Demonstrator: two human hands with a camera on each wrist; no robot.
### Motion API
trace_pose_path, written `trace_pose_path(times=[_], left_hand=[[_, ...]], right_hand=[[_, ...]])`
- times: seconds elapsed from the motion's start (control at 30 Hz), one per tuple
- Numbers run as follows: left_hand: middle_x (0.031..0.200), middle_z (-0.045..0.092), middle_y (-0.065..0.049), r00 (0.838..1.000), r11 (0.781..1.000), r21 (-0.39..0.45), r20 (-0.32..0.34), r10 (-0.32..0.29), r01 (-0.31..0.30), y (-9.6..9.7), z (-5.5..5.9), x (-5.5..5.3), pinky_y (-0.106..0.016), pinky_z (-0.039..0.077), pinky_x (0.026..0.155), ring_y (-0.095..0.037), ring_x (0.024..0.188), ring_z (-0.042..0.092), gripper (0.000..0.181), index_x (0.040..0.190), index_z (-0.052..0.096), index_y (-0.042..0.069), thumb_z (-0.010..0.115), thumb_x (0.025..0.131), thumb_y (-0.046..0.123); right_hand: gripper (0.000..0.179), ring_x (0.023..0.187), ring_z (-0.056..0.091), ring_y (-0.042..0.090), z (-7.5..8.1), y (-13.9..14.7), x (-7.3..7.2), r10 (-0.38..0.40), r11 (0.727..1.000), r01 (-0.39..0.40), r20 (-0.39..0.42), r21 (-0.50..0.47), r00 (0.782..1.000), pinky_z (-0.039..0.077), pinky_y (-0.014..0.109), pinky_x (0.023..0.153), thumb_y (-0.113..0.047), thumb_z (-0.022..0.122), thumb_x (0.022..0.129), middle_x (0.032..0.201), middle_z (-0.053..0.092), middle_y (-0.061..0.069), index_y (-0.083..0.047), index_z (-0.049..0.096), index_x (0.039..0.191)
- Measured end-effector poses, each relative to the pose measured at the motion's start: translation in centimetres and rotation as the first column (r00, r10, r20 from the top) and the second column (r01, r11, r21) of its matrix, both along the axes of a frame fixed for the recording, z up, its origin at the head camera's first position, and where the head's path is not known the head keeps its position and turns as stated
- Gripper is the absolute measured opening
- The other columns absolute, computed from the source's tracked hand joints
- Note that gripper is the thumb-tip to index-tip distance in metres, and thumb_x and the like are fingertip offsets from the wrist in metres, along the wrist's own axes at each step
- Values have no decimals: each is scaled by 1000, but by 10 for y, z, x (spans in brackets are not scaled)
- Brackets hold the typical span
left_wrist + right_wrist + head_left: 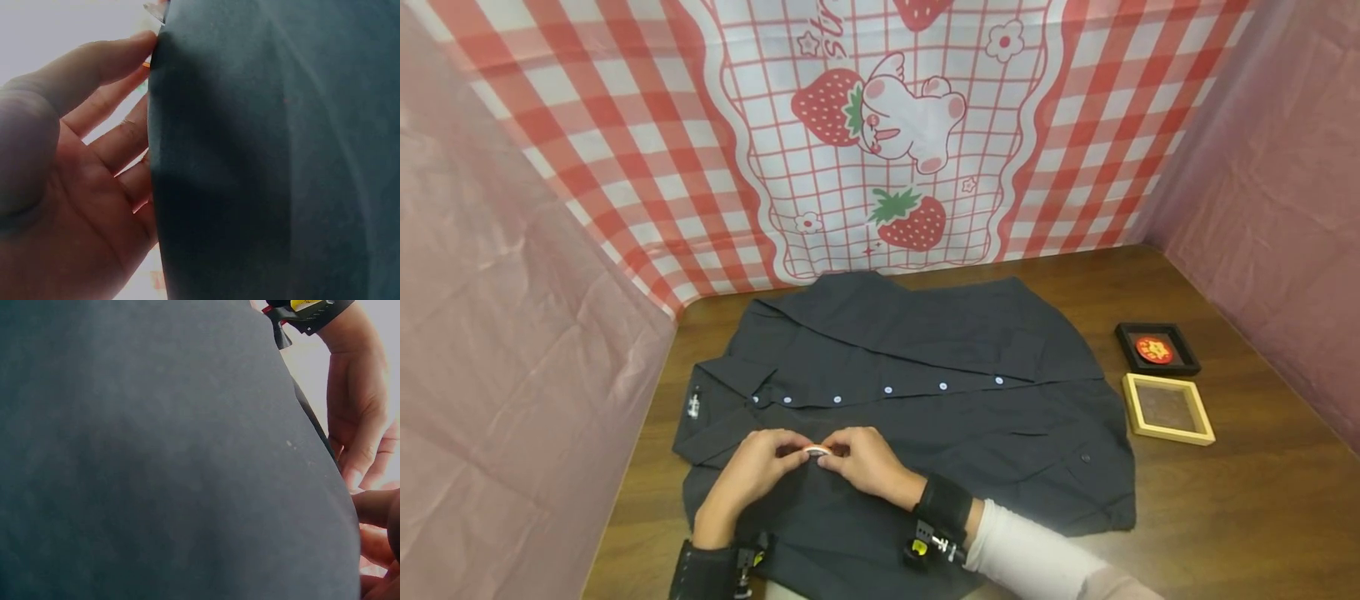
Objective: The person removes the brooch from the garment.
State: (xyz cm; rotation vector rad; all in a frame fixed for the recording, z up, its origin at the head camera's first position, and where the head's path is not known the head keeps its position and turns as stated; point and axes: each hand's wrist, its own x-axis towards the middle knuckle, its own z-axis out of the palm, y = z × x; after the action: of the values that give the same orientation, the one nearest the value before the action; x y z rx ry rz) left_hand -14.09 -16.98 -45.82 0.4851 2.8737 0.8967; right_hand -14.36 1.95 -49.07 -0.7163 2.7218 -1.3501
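Observation:
A dark grey button-up shirt point(880, 417) lies spread out, its collar toward the left. Over its front, both hands meet at a small round badge point(816, 450), seen nearly edge-on with an orange and white rim. My left hand point(758, 467) pinches the badge's left side between thumb and fingers. From the other side my right hand point(868, 462) pinches it too. Raised shirt cloth point(237, 150) hides the left fingertips in the left wrist view. Cloth point(187, 456) also fills most of the right wrist view, so the badge's back and any pin cannot be made out.
To the right on the wooden table point(1247, 500) stand a black tray point(1187, 364) with a red and yellow round badge point(1153, 350) in it, and a pale yellow tray point(1195, 433). A checked strawberry cloth point(880, 167) hangs behind; pink cloths point(535, 333) flank both sides.

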Motion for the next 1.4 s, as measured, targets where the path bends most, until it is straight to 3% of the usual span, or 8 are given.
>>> trace_pose_path(times=[0.2,0.4,0.57,0.63,0.8,0.9,1.13,1.4], left_hand=[[90,75,7,999,1000,-2,-38,10,-10,0,2,1,-32,52,76,-11,85,69,7,91,77,19,74,85,19],[86,75,8,997,1000,8,-75,8,-7,1,4,3,-27,52,71,-7,79,68,7,89,77,19,76,82,18],[91,75,0,998,999,27,-59,-16,18,2,3,2,-26,53,70,-11,81,68,12,93,76,10,75,81,7],[92,75,-2,999,1000,19,-45,1,0,3,3,2,-27,54,70,-12,81,68,13,93,76,8,75,81,4],[89,75,0,998,998,-36,-15,57,-58,6,3,2,-36,53,76,-15,84,69,8,91,77,10,74,83,10],[87,76,2,998,997,-45,-10,58,-58,5,3,2,-37,52,77,-15,83,69,5,88,77,13,73,85,14],[88,75,5,998,999,33,-39,44,-43,1,2,3,-32,53,77,-12,85,69,5,89,77,16,74,84,17],[82,72,6,996,995,99,-88,27,-18,-3,1,2,-23,50,68,-4,74,61,9,92,78,14,73,85,15]], right_hand=[[9,61,47,-1,2,-1,1,-11,999,9,-65,-36,998,38,13,56,-18,76,83,71,61,-1,-10,77,87],[5,61,48,-1,2,0,1,8,1000,-8,-83,0,997,38,14,57,-14,76,81,69,62,-3,-11,77,85],[6,58,45,-2,1,0,2,5,1000,-4,-59,19,998,36,13,55,-11,78,77,65,59,-3,-12,76,83],[5,58,46,-3,1,0,2,3,1000,-2,-60,13,998,37,13,55,-11,78,77,65,61,-3,-11,76,82],[4,59,48,-3,-1,0,3,-10,1000,10,-37,-5,999,38,13,54,-13,76,81,66,65,-2,-10,76,83],[4,59,48,-3,0,0,2,-20,1000,20,-32,-5,999,38,13,54,-14,75,82,66,64,-2,-10,76,83],[5,61,47,-1,2,-2,1,-26,999,28,-61,28,998,36,13,55,-16,75,82,68,59,-4,-12,75,84],[6,61,44,0,6,-5,-1,-33,999,35,-72,31,997,33,14,55,-19,74,84,68,58,-5,-13,76,84]])
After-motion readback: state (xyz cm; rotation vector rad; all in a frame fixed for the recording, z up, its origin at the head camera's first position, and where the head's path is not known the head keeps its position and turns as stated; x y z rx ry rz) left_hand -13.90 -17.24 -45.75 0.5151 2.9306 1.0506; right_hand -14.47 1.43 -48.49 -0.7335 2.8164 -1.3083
